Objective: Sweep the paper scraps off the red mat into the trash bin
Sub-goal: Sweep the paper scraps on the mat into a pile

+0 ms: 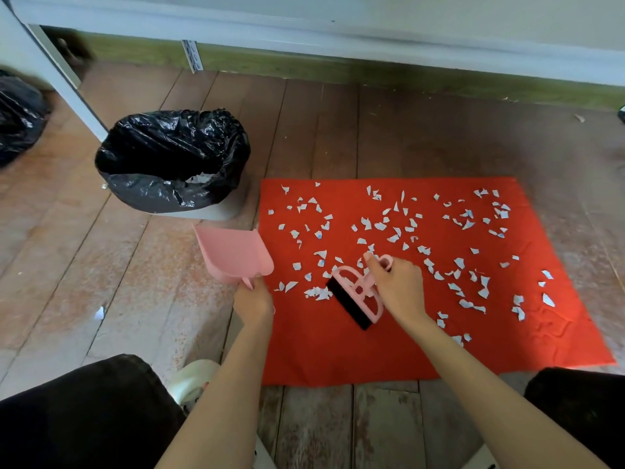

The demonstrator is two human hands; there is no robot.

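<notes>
Red mat (422, 336) right of centre, strewn with white paper scraps (399, 228), left hand (253, 301) curled round pink dustpan (233, 253) handle at the mat's left edge, right hand (397, 286) gripping pink brush (356, 294), bristles on the mat, black-lined trash bin (172, 160) upper left

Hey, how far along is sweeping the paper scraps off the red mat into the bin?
Early, it seems. A few white scraps already show inside the trash bin. In hand: the left hand holds the pink dustpan, apparently empty, at the red mat edge; the right hand holds the brush on it. Left: many paper scraps spread across the mat.
</notes>
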